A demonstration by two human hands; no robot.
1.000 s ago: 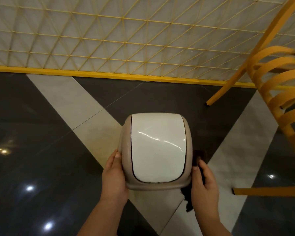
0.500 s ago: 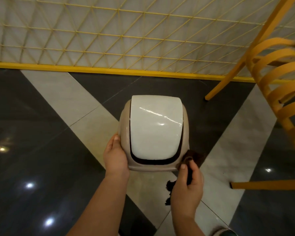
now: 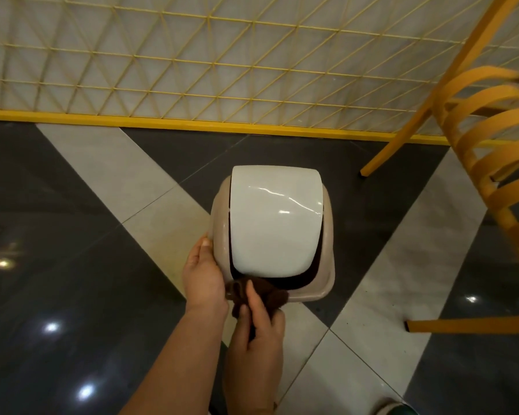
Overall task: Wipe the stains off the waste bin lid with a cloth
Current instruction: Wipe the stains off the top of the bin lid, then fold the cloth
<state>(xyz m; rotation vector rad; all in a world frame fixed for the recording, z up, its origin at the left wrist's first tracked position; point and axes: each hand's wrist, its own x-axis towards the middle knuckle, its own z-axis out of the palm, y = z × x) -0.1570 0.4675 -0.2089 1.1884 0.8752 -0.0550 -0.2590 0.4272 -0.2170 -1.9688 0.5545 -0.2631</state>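
Observation:
A beige waste bin [image 3: 327, 259] stands on the floor below me, topped by a glossy white swing lid [image 3: 274, 223]. The lid's near edge is tilted up, so a dark gap shows under it. My left hand [image 3: 203, 274] grips the bin's left rim, thumb on the edge. My right hand [image 3: 256, 333] holds a dark brown cloth [image 3: 262, 293], bunched and pressed against the bin's near rim just below the lid's front edge. No stains are visible on the lid.
A yellow slatted chair [image 3: 492, 163] stands to the right, one leg [image 3: 396, 148] near the bin and another bar [image 3: 471, 326] low on the right. A yellow wire grid panel [image 3: 192, 64] runs along the back. The floor is glossy dark and light tiles.
My right hand brought the cloth from the bin's right side to the near front rim, beside my left hand. The bin sits farther from me and the lid's front gap opened.

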